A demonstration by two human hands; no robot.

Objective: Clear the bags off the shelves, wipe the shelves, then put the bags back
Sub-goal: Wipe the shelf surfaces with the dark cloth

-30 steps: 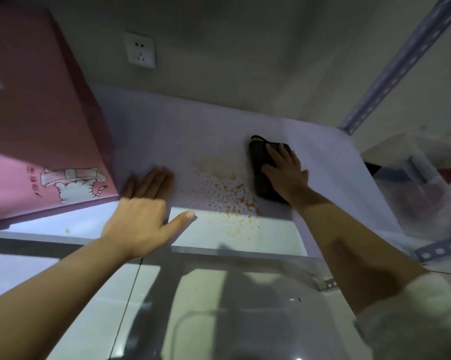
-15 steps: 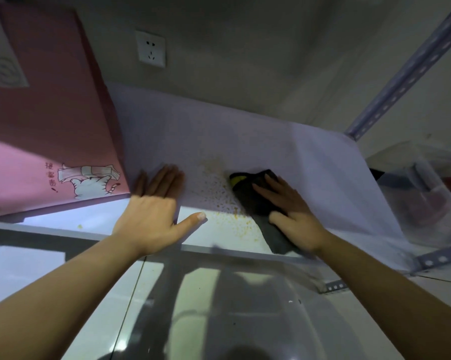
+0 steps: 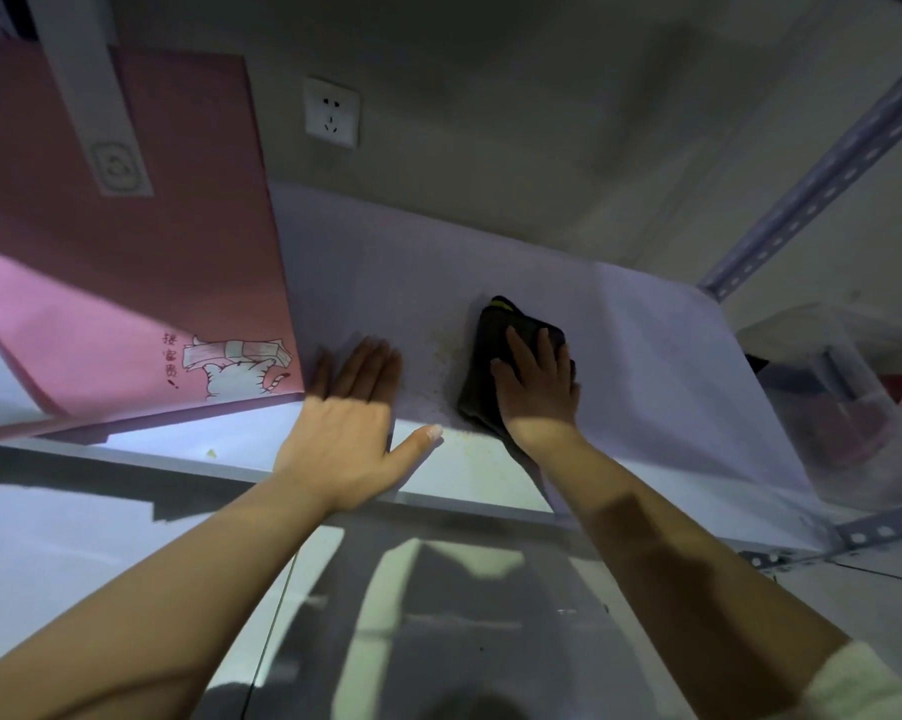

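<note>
Wiping is the step in hand: the right hand (image 3: 534,392) presses flat, fingers straight, on a dark cloth (image 3: 490,366) on the shelf (image 3: 646,356); the left hand (image 3: 353,423) braces flat beside it. A pink bag (image 3: 127,304) stands left. Next, sweep the faint stains beside the cloth.

My right hand (image 3: 537,387) presses flat on a dark cloth (image 3: 495,356) on the pale shelf (image 3: 646,366). My left hand (image 3: 345,433) lies flat on the shelf just beside it, fingers straight, thumb out. A pink bag (image 3: 127,304) stands left of my left hand, a wall socket (image 3: 331,112) beyond both.
</note>
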